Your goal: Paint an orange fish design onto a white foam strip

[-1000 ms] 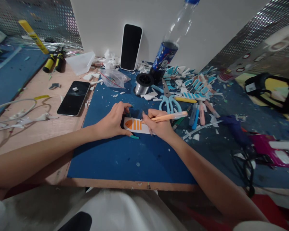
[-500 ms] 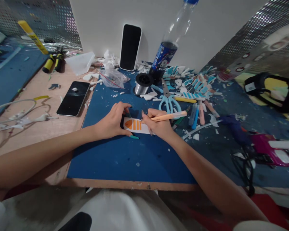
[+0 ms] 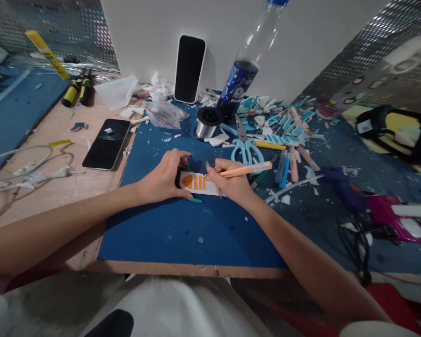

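Note:
A small white foam strip with orange stripes and an orange tip lies on the blue mat. My left hand curls round its left end and pins it down. Gripped like a pencil in my right hand, an orange marker has its tip resting on the strip just right of the stripes. Blue-handled scissors lie just beyond my right hand.
A phone lies flat on the wooden table at left, another phone leans on the wall. A cola bottle, a wire spool, a plastic bag, pens and painted foam pieces crowd the back. A glue gun lies right.

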`<state>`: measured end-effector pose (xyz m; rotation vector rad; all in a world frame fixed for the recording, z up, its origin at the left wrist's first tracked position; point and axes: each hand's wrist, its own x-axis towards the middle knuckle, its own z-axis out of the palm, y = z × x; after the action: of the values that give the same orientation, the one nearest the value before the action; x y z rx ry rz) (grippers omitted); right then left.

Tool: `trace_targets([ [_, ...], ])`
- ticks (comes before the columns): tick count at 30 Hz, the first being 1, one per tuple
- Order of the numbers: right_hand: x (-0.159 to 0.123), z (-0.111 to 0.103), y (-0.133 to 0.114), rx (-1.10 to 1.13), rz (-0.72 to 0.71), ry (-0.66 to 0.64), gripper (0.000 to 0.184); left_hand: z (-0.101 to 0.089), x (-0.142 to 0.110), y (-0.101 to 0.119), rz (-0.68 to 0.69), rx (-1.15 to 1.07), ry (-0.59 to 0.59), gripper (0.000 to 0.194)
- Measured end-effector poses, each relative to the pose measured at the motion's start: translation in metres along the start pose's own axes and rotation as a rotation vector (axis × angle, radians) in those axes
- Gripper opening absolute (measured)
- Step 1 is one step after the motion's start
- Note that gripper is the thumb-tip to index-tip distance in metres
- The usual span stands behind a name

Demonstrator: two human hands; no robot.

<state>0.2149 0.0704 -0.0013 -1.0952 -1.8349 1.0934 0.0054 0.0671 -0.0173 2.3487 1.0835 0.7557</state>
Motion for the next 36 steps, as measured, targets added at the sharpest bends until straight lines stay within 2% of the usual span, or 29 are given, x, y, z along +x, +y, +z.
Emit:
trace_targets([
  [36,0.001,-0.0007,0.0016,0.034,-0.014,-0.032,0.045,-0.0007,0.0003,-0.0004,-0.006,-0.021,0.004,0.085],
])
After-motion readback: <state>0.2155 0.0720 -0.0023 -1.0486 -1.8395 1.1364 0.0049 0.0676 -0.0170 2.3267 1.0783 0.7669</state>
